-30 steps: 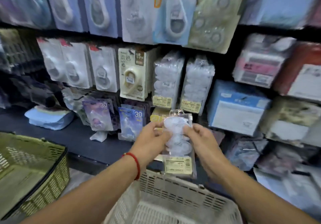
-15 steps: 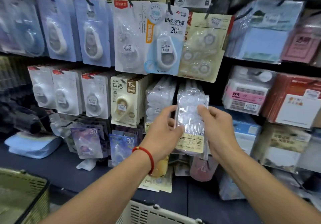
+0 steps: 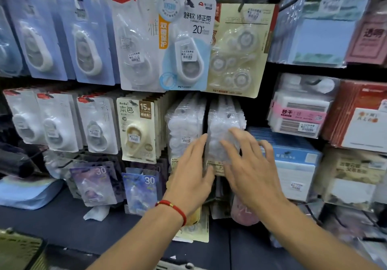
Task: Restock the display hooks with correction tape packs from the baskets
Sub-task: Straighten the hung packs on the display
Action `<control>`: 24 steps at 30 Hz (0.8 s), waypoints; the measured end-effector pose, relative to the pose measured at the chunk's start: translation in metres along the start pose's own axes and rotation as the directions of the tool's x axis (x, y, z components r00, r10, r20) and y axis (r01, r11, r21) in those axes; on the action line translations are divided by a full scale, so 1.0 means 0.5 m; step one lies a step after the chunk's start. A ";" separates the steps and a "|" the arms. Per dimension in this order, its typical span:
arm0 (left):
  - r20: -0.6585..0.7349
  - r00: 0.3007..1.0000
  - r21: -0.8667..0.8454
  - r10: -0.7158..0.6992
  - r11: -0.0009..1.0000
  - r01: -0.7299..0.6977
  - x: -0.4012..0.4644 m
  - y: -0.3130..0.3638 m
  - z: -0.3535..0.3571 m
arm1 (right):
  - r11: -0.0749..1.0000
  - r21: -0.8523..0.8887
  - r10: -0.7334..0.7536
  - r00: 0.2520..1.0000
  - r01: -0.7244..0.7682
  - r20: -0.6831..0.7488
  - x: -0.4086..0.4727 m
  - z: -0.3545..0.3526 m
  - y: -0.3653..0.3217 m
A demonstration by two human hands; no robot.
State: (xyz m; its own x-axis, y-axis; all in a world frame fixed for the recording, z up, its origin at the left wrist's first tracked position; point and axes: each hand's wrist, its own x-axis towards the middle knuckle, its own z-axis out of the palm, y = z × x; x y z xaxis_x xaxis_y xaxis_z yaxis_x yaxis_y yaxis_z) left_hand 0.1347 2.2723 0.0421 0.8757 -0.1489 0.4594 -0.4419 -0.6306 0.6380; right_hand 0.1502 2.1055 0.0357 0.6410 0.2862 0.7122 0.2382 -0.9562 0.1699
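Head view. I see the clear plastic multi-roll correction tape pack [image 3: 224, 135] hanging at the front of the right-hand stack of like packs, beside the cream "15M" card pack [image 3: 138, 129]. My left hand [image 3: 193, 171], red cord bracelet [image 3: 173, 206] at the wrist, rests straight fingers on the pack's left edge. My right hand [image 3: 249, 165] lies spread and relaxed across its face, gripping nothing. A green mesh basket [image 3: 18, 253] shows at lower left.
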 end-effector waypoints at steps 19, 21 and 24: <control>0.135 0.990 -0.296 -0.042 0.952 0.080 0.053 -0.007 0.026 | 0.962 0.128 0.237 0.970 -0.241 0.048 0.019 0.011 0.003; 0.160 0.987 -0.264 0.004 0.964 0.039 0.032 -0.012 0.013 | 0.938 0.207 0.261 0.960 -0.276 0.097 0.019 0.003 -0.003; 0.111 0.989 -0.174 0.096 0.982 -0.076 -0.010 -0.032 -0.014 | 0.942 0.138 0.294 0.950 -0.306 0.101 0.018 -0.013 -0.021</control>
State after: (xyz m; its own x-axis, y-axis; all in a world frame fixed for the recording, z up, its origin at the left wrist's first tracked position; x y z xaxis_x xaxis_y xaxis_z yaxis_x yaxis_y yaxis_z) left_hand 0.1361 2.2886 0.0342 0.8452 -0.2927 0.4472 -0.5344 -0.4754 0.6988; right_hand 0.1488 2.1176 0.0449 0.7530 -0.0030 0.6580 0.1289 -0.9799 -0.1520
